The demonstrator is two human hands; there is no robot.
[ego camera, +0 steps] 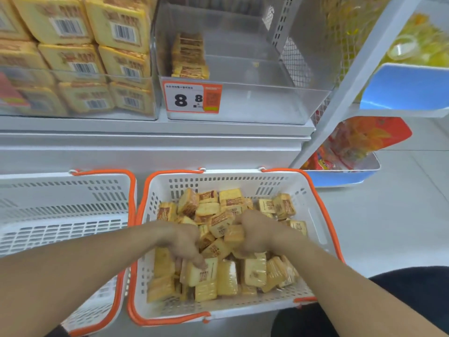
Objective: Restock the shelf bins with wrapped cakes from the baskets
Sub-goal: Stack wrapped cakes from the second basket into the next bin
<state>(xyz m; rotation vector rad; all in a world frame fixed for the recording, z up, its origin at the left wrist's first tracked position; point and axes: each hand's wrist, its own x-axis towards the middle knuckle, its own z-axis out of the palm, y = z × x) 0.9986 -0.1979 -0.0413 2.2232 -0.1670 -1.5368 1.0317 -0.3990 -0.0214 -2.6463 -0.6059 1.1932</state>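
In the right basket [313,210] at our knees, both hands are buried in loose wrapped cakes [227,276]. Left hand [184,242]: fingers [200,262] curled down, pinching one cake's top edge. Right hand [255,235] is closed around a couple of cakes mid-pile. We'd judge them light, soft and crushable with slick film (grip flat faces, not corners). Left basket [73,210] holds none. Beyond, the clear shelf bin [255,103] holds one short stack at its left wall.
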